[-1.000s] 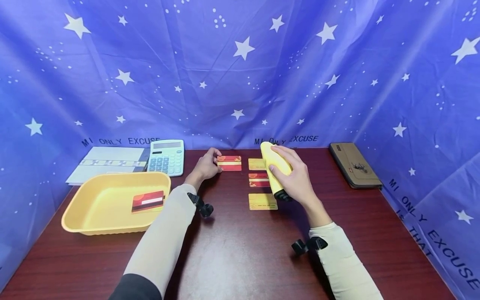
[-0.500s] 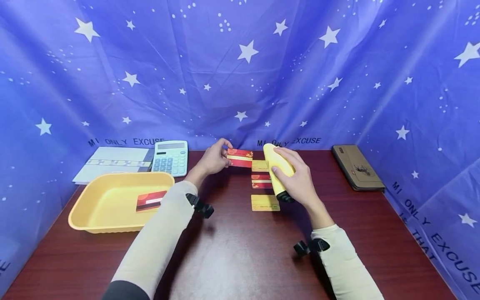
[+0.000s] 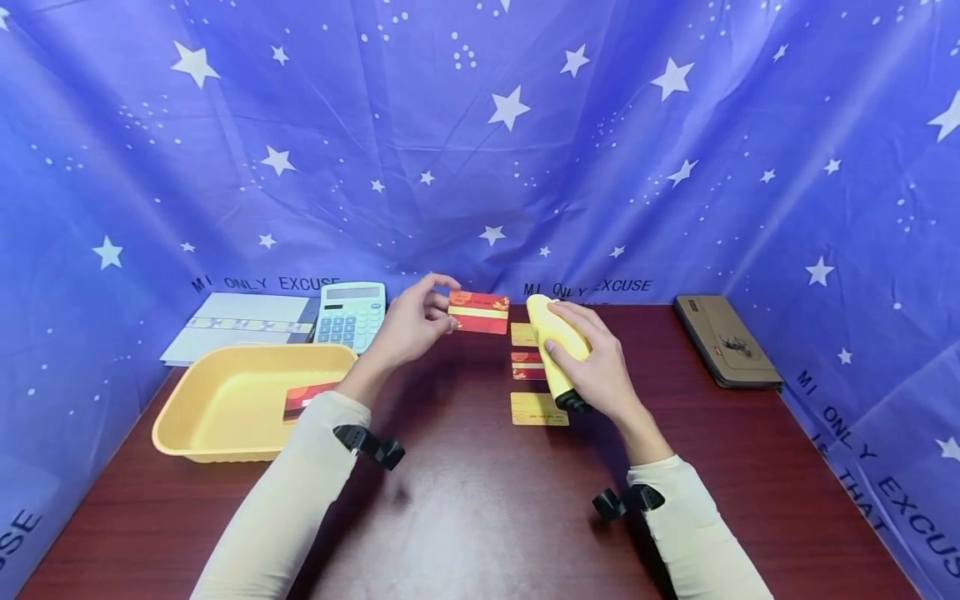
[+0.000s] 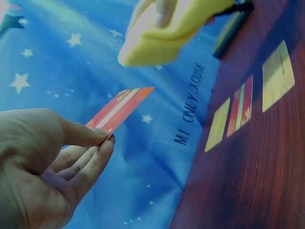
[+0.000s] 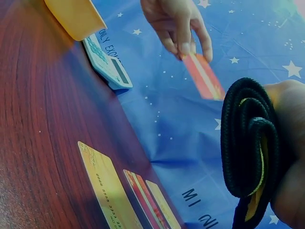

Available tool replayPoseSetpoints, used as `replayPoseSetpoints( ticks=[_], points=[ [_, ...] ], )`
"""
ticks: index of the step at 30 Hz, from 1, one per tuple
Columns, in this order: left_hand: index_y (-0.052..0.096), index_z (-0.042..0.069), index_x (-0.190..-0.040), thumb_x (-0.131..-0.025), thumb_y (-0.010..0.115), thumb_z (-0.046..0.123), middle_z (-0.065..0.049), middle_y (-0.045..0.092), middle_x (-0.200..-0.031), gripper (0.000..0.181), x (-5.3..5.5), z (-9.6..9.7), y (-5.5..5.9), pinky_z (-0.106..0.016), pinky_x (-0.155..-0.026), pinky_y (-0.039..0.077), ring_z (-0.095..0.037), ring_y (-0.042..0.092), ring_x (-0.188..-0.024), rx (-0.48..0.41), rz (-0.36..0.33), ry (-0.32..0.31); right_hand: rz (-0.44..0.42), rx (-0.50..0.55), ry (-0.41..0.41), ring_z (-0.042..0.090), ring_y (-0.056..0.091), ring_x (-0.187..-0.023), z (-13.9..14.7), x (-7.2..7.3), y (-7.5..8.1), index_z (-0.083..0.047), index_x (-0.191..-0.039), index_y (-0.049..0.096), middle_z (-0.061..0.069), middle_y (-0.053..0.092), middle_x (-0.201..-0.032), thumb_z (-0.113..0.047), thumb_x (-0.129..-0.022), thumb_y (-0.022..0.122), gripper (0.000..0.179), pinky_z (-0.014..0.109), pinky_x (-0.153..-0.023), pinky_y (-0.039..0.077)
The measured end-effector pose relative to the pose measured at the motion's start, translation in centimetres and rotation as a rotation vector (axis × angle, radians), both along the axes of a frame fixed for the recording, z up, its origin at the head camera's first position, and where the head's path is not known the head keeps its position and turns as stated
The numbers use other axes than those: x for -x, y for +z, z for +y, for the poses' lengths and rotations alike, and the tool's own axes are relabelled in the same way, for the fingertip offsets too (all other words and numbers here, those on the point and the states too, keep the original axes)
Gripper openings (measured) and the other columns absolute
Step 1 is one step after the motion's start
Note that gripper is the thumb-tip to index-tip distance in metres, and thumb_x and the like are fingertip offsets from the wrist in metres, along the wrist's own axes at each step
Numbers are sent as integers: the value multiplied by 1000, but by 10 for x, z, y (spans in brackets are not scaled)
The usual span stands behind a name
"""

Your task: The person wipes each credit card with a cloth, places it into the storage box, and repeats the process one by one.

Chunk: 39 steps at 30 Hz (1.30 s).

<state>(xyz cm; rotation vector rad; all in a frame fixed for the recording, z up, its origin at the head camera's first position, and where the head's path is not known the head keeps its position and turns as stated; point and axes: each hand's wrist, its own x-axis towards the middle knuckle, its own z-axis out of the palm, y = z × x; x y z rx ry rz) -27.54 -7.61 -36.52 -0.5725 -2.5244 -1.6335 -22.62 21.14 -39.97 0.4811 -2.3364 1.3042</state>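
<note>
My left hand (image 3: 412,323) pinches a red bank card (image 3: 480,312) by its left edge, thumb on one face and fingers behind, and holds it above the table. The card carries a pale stripe. In my right hand (image 3: 596,358) is a rolled yellow cloth (image 3: 553,342); its black edging (image 5: 248,138) shows coiled up in the right wrist view. Just left of the cloth, a column of cards lies on the table: a yellow card (image 3: 522,335) at the back, a red card (image 3: 527,366) in the middle and another yellow card (image 3: 538,409) in front.
A yellow basin (image 3: 187,400) stands at the left with a red card (image 3: 300,398) in it, partly hidden by my left sleeve. Behind it are a calculator (image 3: 351,312) and a white book (image 3: 232,325). A brown zipped wallet (image 3: 726,342) lies at the back right.
My left hand has picked the red card up off the table and raised it, bringing it nearer to me. The right hand keeps its grip on the cloth, almost unmoved.
</note>
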Motion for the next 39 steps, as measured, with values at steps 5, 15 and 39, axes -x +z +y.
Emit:
replayPoseSetpoints(
  ticks=[5,15,39],
  points=[
    [61,6,-130,-87,70,-10,-21,75,-106,47,-18,-9,-4,-26,-79,66,-26,75,-92,-99,0,17,5,-2,6,24,59,-127,-2,-2,-1,-18,-139,66,7,61,-146,-10,-90,78,51,8,-85,46],
    [63,6,-132,-88,71,-9,-20,77,-106,48,-42,-11,-15,-23,-80,65,-27,76,-93,-236,39,39,42,18,37,22,58,-131,-9,-5,3,-18,-137,68,5,62,-144,-5,-88,79,52,7,-94,45],
    [66,13,-132,-87,74,-7,-19,78,-107,50,-53,7,-36,-24,-80,66,-21,77,-90,-333,-6,79,80,-20,100,21,58,-132,-28,-15,1,-18,-137,68,3,63,-143,-2,-86,78,55,8,-100,45]
  ],
)
